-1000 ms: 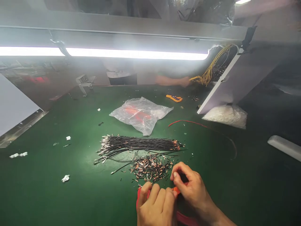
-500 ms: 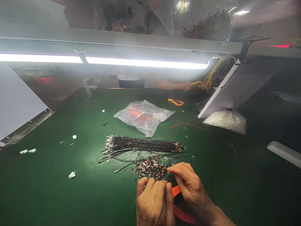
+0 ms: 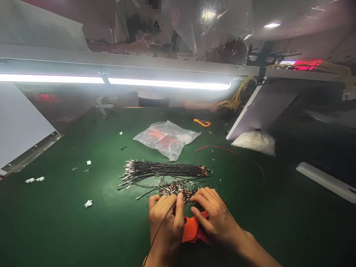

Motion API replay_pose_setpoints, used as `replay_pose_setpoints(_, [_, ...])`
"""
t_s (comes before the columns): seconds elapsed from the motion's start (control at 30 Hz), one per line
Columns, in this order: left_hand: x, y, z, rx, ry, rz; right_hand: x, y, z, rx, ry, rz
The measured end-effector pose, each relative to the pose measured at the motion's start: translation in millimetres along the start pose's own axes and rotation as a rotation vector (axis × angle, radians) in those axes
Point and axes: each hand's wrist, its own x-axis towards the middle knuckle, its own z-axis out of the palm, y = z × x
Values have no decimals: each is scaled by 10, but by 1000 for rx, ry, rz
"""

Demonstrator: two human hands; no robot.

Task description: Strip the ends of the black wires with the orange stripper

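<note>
My left hand (image 3: 166, 222) is closed in a pinch on a thin black wire (image 3: 158, 231) that runs back toward me. My right hand (image 3: 214, 215) grips an orange-handled tool (image 3: 191, 230) while its fingertips rest at the edge of a heap of small copper terminals (image 3: 176, 188). Just beyond that heap lies a bundle of black wires (image 3: 164, 170) with metal ends, stretched left to right on the green mat (image 3: 69, 222).
A clear plastic bag (image 3: 167, 138) with red parts lies farther back, a loose red wire (image 3: 215, 148) and a bag of white parts (image 3: 253, 141) to the right. White scraps (image 3: 88, 203) dot the left. Another person's arm (image 3: 200, 105) works across the table near yellow wires (image 3: 236, 98).
Both hands moved forward to the terminal heap. The left hand now pinches a black wire, and the orange tool shows more fully between the hands. The view tilted up slightly.
</note>
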Motion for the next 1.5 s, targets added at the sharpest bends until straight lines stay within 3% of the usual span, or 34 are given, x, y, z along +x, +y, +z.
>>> replay_pose_setpoints(0.2, [-24,54,14,-64,-69,-15,38,-118,-144,85,-58,-5])
replay_pose_setpoints(0.33, [-78,96,50,-81,-98,-4,40,-150,-113,96,8,15])
replay_pose_setpoints(0.53, [-119,73,115,-86,-140,-22,23,-157,-2,82,81,-73])
replay_pose_setpoints(0.87, [-184,78,130,-192,-285,-212,-43,-142,-6,41,119,-70])
replay_pose_setpoints(1.0, [-104,85,67,-329,-355,-272,-27,-164,-24,37,141,-53])
replay_pose_setpoints(1.17, [-59,19,-167,-480,-446,-303,-2,-231,4,53,130,-49])
replay_pose_setpoints(1.33, [-89,-107,-301,-522,-430,-394,-17,-354,78,34,76,-75])
replay_pose_setpoints(1.5, [-21,-289,-353,-493,-298,-539,-230,-356,36,-72,65,28])
